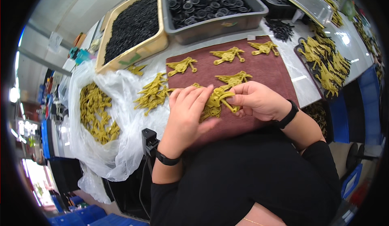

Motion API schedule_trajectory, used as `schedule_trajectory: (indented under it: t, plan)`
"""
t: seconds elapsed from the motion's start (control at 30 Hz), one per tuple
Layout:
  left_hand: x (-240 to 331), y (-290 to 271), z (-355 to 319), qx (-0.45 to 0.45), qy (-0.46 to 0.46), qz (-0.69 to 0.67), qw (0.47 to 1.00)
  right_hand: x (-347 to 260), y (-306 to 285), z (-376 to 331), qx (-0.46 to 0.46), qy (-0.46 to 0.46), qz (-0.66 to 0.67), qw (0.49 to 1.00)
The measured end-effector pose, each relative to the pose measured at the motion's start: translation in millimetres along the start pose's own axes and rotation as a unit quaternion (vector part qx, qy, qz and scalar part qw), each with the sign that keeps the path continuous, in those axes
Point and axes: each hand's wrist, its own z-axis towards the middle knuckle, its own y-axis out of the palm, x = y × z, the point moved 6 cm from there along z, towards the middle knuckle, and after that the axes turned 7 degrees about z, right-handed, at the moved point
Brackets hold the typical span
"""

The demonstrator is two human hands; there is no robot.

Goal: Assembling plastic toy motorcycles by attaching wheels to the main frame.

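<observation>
My right hand [259, 100] pinches an olive-yellow moulded part [219, 98] between thumb and fingers, above a maroon cloth [190, 66]. Beside it, my left hand [187, 109] has its fingers stretched along the part's left side, with the thumb held apart; whether those fingertips press on it is partly hidden. Under the hands, another yellow part [210, 113] shows in the gap. Farther up the cloth lie several similar parts: one at the left [182, 66], one in the middle [227, 55], one at the right [264, 47], and one just beyond my fingers [234, 79].
Left of the cloth are a loose pile of yellow parts [150, 93] and a clear plastic bag [125, 145] holding more. At the back stand a cream bin [163, 35] of small black pieces and a grey bin [219, 28] of black discs. More yellow parts [324, 60] are heaped right.
</observation>
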Motion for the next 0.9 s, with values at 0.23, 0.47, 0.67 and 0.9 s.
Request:
schedule_trajectory:
  t: [0.23, 0.47, 0.67, 0.9]
  plan:
    - [33.5, 26.3, 9.2, 0.122, 0.009, -0.059, 0.991, 15.4, -2.0, -23.3, -0.014, -0.005, 0.129, 0.992]
    - [30.6, 39.7, 11.7, 0.199, 0.05, -0.147, 0.968, 8.6, -0.4, -40.5, -0.021, -0.029, 0.038, 0.999]
    - [-43.3, 6.5, -17.9, 0.397, -0.148, -0.4, 0.813, -12.0, -43.0, -66.4, 0.099, -0.047, 0.006, 0.994]
    - [-135.5, 1.0, -55.4, 0.022, -0.308, 0.243, 0.92, -29.4, -170.6, -96.6, 0.238, -0.018, 0.014, 0.971]
